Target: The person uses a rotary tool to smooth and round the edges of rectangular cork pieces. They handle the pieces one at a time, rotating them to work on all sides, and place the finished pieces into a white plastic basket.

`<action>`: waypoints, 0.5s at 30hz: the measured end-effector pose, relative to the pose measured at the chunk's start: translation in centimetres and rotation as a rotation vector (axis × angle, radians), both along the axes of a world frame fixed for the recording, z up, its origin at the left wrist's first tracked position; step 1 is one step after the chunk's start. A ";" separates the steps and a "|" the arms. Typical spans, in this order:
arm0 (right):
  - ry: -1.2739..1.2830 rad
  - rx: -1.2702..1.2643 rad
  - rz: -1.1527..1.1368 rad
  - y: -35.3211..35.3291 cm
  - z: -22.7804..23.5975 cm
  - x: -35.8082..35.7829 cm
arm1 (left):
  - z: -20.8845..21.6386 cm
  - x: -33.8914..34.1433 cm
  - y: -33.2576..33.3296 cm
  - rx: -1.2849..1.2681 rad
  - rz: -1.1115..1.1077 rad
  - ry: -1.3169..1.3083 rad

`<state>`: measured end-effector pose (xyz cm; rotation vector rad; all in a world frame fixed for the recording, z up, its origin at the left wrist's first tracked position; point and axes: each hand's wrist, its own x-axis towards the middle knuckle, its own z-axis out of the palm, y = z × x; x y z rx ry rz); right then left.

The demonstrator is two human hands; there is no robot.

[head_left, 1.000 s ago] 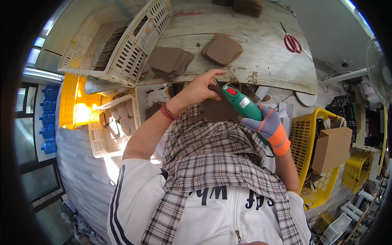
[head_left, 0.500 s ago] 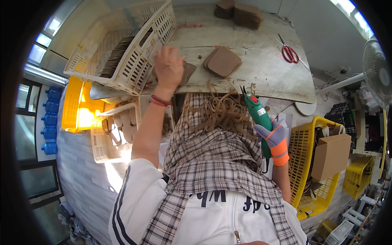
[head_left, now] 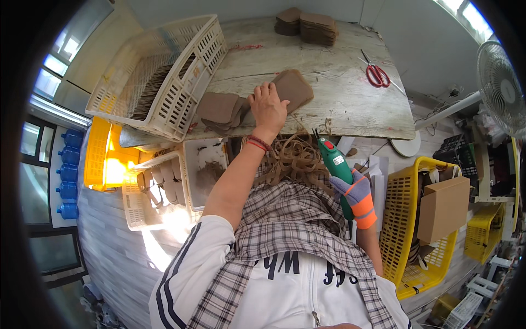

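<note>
Nearest, a plaid apron (head_left: 296, 236) covers the lap; its upper part is hidden under a loose tangle of brown strip offcuts (head_left: 296, 159). The right hand (head_left: 353, 189), in a grey-and-orange knit glove, is wrapped around the handle of a green handheld electric cutter (head_left: 331, 152). The glove conceals the middle of the cutter's body; the dark blade tips are exposed and point away from the person, toward the table edge. The right forearm is bent close to the body and partly covered by the apron and sleeve.

Farther out, the left arm extends forward over the worktable (head_left: 350, 101). The left hand (head_left: 268, 109) is bare, palm down, with the thumb out to the right and the fingers slightly bent, close together. The fingertips lie at the left edge of a stack of brown rounded pads (head_left: 297, 88); the hand hides its near left corner, and whether the fingers grip a pad cannot be told. To the left, a fanned pile of brown pads (head_left: 219, 107) lies beside a white plastic crate (head_left: 183, 88), whose wall obscures part of its contents. Red-handled scissors (head_left: 378, 75) lie at right. Farthest, two pad stacks (head_left: 318, 28) stand near the wall.
</note>
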<state>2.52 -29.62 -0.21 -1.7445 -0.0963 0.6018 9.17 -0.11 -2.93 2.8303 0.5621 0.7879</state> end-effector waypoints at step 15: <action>0.020 0.045 -0.027 0.4 0.8 0.2 | 2.1 0.2 -0.3 -1.113 -0.250 -0.222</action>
